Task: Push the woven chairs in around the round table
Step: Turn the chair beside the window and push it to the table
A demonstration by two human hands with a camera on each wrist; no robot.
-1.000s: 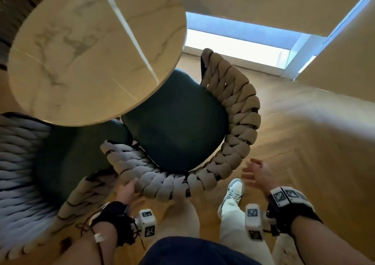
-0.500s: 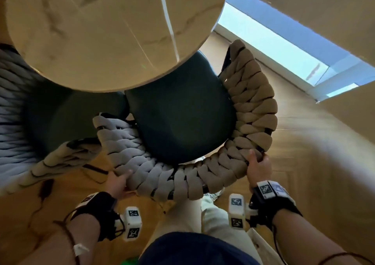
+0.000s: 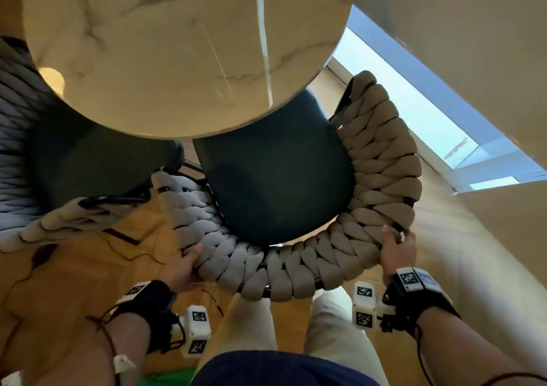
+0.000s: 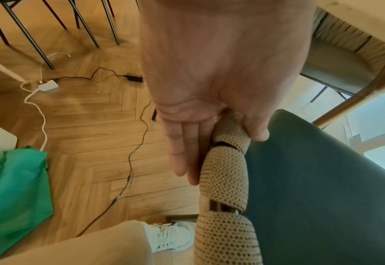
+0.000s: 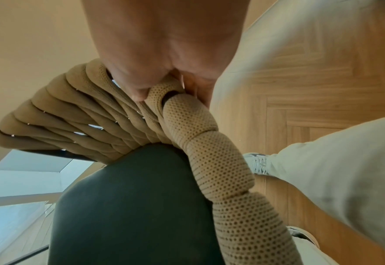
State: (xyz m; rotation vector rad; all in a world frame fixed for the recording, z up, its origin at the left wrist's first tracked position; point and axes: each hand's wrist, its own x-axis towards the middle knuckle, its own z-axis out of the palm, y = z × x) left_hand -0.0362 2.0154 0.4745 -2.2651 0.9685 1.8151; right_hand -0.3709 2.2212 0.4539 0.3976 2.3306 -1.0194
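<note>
Left hand (image 3: 180, 267) and right hand (image 3: 395, 251) clasping the woven chair (image 3: 376, 178) backrest, its dark seat partly under the round table (image 3: 177, 45) at twelve o'clock, second chair (image 3: 17, 149) at nine o'clock

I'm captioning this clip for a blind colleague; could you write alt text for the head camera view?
Seen from above, the left hand and right hand grip the beige woven backrest of a chair with a dark green seat cushion, partly tucked under a round marble-look table.
</note>
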